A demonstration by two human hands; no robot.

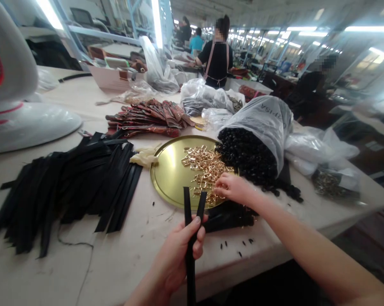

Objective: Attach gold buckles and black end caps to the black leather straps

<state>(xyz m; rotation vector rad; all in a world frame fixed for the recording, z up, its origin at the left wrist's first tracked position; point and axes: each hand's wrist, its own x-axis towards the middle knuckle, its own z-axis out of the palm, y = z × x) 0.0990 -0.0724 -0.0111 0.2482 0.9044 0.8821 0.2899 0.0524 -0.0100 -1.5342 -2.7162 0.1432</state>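
My left hand (182, 244) is closed around a black zipper tape (191, 263), whose two upper ends spread apart in a V above the thumb. Beyond it lies a round gold tray (166, 178) with a heap of small shiny gold metal pieces (207, 163), which look like zipper sliders. Over the right part of this heap, my right hand (231, 187) has its fingers curled down and pinched among the pieces. Whatever is between those fingertips is too small to make out. A large pile of black tapes (73, 182) spreads across the table on the left.
Behind the tray is a stack of reddish-brown pieces (150, 119). A clear plastic bag (262, 121) spills small black parts (246, 148) beside the tray. A white fan base (32, 127) stands at left. Further bags (319, 146) sit at right; people work in the background.
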